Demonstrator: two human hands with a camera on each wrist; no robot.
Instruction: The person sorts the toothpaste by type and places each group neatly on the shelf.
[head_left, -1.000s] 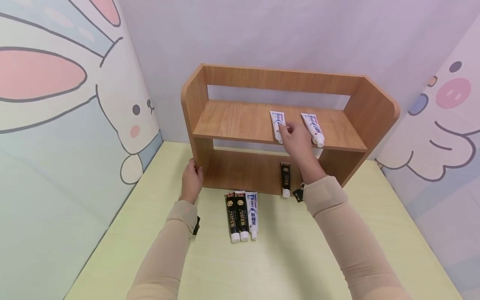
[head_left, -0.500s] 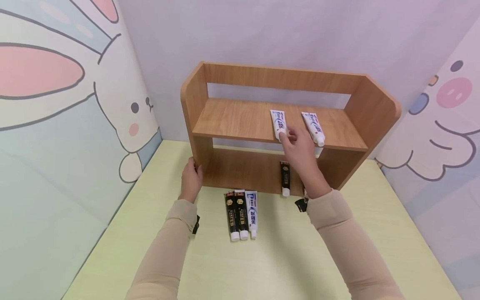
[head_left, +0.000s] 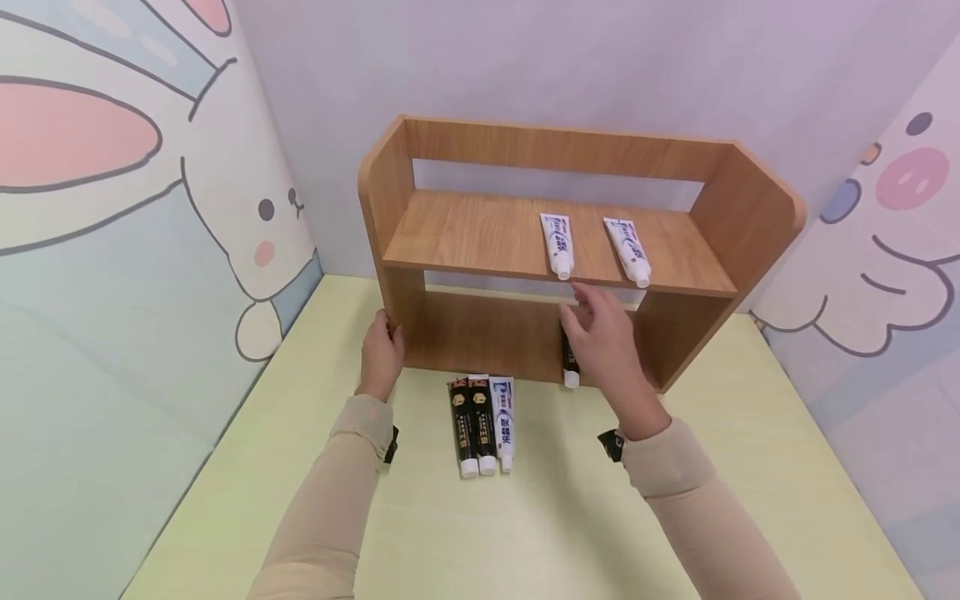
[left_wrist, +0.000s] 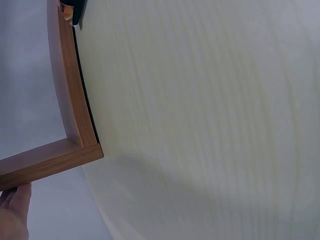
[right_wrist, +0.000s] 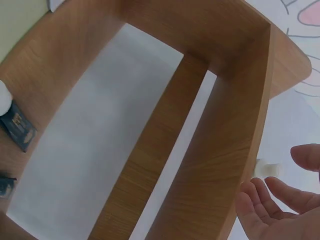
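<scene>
In the head view, a white toothpaste tube [head_left: 558,246] lies on the upper board of a wooden shelf [head_left: 465,233], cap toward the front. A second white toothpaste tube [head_left: 627,252] lies to its right. My right hand [head_left: 603,333] is just below and in front of these, thumb and fingers apart, holding nothing. It partly covers a black toothpaste tube [head_left: 572,373] on the lower board; the right wrist view shows two black tubes [right_wrist: 19,127] there. At the shelf's left side panel, my left hand [head_left: 381,357] touches the outer face with extended fingers.
On the table [head_left: 480,542], in front of the shelf, two black toothpaste tubes [head_left: 463,429] and a white toothpaste tube [head_left: 503,425] lie side by side. Cartoon-printed walls stand left and right, and a plain pale wall [head_left: 525,67] is behind the shelf.
My right hand has let go of the left white toothpaste tube on the upper board and moved down and toward me. The left hand stays at the side panel.
</scene>
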